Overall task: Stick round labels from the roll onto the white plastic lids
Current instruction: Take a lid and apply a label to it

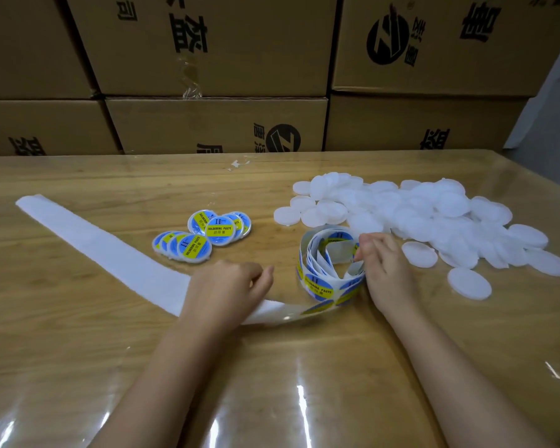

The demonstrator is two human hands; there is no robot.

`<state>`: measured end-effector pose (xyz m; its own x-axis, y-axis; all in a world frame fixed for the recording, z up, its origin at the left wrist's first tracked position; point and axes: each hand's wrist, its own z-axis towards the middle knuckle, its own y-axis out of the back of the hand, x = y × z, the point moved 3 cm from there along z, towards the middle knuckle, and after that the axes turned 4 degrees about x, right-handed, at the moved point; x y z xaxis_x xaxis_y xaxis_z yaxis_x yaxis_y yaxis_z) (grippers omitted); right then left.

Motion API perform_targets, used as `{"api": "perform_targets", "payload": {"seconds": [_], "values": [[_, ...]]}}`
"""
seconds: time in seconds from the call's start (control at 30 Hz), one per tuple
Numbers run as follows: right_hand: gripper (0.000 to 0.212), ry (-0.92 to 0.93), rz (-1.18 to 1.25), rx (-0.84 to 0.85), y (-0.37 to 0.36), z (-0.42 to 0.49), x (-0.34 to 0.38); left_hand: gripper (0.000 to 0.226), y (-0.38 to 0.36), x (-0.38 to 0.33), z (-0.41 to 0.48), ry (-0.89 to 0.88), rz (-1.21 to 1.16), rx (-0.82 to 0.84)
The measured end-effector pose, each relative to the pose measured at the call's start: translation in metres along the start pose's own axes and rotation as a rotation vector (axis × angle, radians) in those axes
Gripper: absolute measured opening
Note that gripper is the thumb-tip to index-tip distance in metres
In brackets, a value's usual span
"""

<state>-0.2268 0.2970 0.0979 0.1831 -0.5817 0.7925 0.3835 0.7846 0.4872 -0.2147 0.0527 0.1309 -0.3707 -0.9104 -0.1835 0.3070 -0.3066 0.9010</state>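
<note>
A loose roll of blue-and-yellow round labels (328,273) stands on the wooden table in front of me. My right hand (385,273) pinches the roll's right edge with curled fingers. My left hand (230,286) rests curled on the white backing strip (104,250), which trails from the roll to the far left. A heap of plain white plastic lids (434,218) lies to the right. Several labelled lids (204,236) lie in two small overlapping groups behind my left hand.
The table (78,350) has a glossy clear cover. Stacked cardboard boxes (214,124) form a wall along its far edge. A small scrap of clear film (238,164) lies near the back edge.
</note>
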Motion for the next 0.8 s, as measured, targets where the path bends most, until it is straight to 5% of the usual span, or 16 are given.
{"api": "perform_targets", "payload": {"seconds": [0.27,0.4,0.53,0.67,0.8], "values": [[0.067,0.079,-0.217,-0.097,0.01,-0.005,0.008,0.049,-0.008,0.046,-0.008,0.31,0.15,0.471],[0.056,0.098,-0.304,-0.116,0.011,-0.007,0.011,0.045,0.0,0.052,-0.011,0.366,0.231,0.552],[0.04,0.13,-0.344,-0.131,0.008,-0.01,0.017,0.038,0.014,0.024,-0.007,0.262,0.341,0.272],[0.026,0.08,-0.193,-0.243,0.02,-0.006,0.015,0.059,0.015,-0.023,-0.013,0.102,-0.25,-0.041],[0.026,-0.206,-0.498,-0.326,0.038,0.0,-0.003,0.05,0.0,-0.028,-0.02,-0.051,-0.289,-0.161]]}}
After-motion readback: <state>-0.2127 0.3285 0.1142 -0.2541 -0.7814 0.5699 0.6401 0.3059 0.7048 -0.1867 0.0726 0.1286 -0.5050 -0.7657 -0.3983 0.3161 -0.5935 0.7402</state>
